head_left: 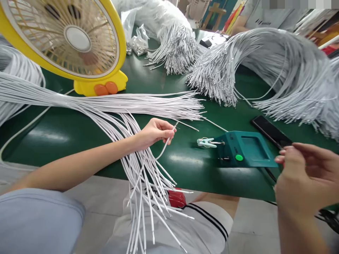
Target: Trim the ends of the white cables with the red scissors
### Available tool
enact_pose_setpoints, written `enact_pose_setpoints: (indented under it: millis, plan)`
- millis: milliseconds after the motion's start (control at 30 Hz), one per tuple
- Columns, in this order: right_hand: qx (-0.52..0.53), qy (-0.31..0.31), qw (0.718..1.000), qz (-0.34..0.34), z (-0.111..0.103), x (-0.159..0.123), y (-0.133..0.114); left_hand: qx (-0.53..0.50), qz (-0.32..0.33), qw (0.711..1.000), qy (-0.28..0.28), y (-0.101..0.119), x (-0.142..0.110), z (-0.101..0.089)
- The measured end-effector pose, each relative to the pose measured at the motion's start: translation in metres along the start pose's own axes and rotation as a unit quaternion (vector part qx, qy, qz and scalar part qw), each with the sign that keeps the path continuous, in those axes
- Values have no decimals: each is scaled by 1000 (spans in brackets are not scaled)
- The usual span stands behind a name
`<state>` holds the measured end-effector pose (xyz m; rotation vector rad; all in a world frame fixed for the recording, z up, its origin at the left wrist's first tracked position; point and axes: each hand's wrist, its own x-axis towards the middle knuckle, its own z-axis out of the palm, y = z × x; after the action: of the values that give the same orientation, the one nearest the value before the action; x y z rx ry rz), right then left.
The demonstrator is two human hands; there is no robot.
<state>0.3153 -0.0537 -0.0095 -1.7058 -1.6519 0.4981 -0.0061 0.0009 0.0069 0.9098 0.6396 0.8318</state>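
My left hand [160,134] pinches a white wire [164,148] close to its bare tip, which points up and right. Under that forearm, a fan of loose white wires [137,165] droops over the table's front edge toward my lap. A straighter bundle of white wires [148,105] lies just behind. At the right, my right hand [304,176] is closed, thumb against fingers; what it holds, if anything, I cannot make out. Left of it sits a small teal device [254,150] with a green button, and a pale clothes-peg-like clip [208,142] sticks out from its left side.
A yellow duck-shaped fan [120,79] stands at the back left. Large coils of grey-white wires [265,46] and a plastic-wrapped bundle [177,46] fill the back. A black phone [271,132] lies behind the device. Bags of small metal parts [140,44] sit beyond the fan. Another person [270,16] is across the table.
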Motion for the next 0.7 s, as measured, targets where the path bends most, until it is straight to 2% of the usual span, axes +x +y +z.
enact_pose_setpoints:
  millis: [33, 133, 200, 267, 333, 433, 600, 700]
  plan:
    - [-77, 16, 996, 37, -15, -4, 14, 4, -10, 1000, 6, 1, -1, 2]
    - [-194, 57, 975, 93, -68, -17, 45, 26, -39, 998, 28, 1, -6, 5]
    - [-258, 86, 954, 128, -103, -27, 60, 51, -68, 996, 24, -1, -7, 2]
    - [-310, 111, 930, 165, -127, -35, 75, 62, -78, 995, 2, -5, -7, -3]
    - [-340, 117, 913, 192, -138, -38, 91, 66, -80, 994, -15, -6, -6, -6]
    - [-349, 89, 910, 205, -145, -29, 108, 60, -80, 995, -19, -4, -6, -5]
    - [-302, 13, 935, 184, -162, -2, 113, 29, -64, 997, -26, -1, -4, 1]
    - [-281, 15, 951, 132, -170, 1, 109, 4, -53, 997, -51, -1, -1, -1]
